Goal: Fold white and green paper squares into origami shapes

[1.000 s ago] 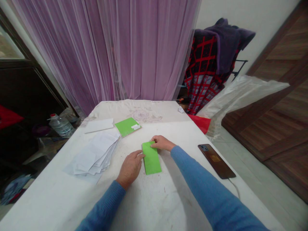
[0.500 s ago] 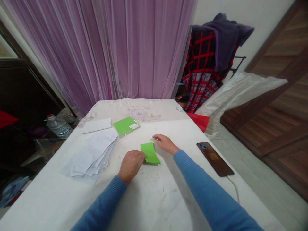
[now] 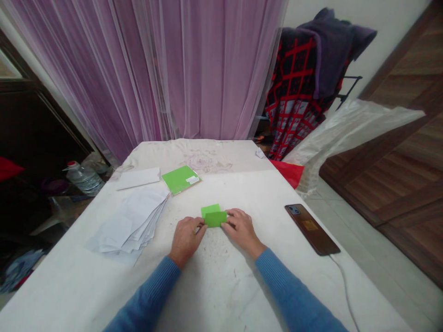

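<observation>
Head view: left hand (image 3: 186, 241) and right hand (image 3: 241, 232) are pinching a folded green paper (image 3: 214, 218) from either side, fingertips clamped on its edges, right of the white paper stack (image 3: 131, 226); one fold is showing complete.

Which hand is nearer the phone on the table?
Right. The right hand is left of the smartphone, apart from it, at the folded green paper; the left hand is farther away, on that paper's other side.

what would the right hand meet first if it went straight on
The right hand would meet the folded green paper first; its fingertips are at the paper's edge, maybe already touching.
</observation>
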Tool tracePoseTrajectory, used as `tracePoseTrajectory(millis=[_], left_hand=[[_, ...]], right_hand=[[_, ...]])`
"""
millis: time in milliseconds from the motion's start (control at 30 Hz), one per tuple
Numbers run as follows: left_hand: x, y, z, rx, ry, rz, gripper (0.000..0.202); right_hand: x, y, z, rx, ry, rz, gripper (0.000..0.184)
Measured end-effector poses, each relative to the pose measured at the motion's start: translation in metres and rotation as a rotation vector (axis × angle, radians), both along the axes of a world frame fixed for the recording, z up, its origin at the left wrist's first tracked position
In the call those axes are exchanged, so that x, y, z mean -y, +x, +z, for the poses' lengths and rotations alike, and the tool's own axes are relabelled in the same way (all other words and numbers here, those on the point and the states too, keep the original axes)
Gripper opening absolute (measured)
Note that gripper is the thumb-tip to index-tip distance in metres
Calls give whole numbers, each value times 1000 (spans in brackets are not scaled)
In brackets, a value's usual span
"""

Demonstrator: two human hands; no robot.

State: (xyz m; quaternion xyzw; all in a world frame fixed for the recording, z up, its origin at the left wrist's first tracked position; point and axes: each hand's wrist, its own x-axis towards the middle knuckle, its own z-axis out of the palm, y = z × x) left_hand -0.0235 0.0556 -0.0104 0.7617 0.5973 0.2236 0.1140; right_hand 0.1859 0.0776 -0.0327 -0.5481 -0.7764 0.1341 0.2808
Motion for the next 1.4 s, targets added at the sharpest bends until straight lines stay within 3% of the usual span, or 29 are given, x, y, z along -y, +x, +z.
tracePoseTrajectory(millis=[100, 200, 367, 433, 533, 667, 1267, 1400], left_hand=[[-6, 4, 7, 24, -78, 71, 10], [-11, 8, 10, 15, -125, 126, 25], [-11, 7, 1, -50, -11, 148, 39], [-8, 7, -5, -100, 88, 107, 35], [-1, 11, -12, -177, 187, -68, 29], [6, 20, -17, -217, 174, -223, 41], [8, 22, -16, -220, 116, -209, 47], [8, 22, -17, -234, 93, -203, 47]], right_hand=[[-7, -8, 6, 12, -41, -118, 19], [-9, -16, 8, 31, -46, -201, 21], [-7, -25, 5, 49, 12, -248, 22], [-6, -26, 4, 57, 31, -251, 23], [-4, -26, 2, 68, 57, -246, 23], [-4, -24, -1, 76, 82, -231, 23], [-4, -25, -4, 76, 135, -241, 22], [-4, -27, -3, 83, 127, -248, 15]])
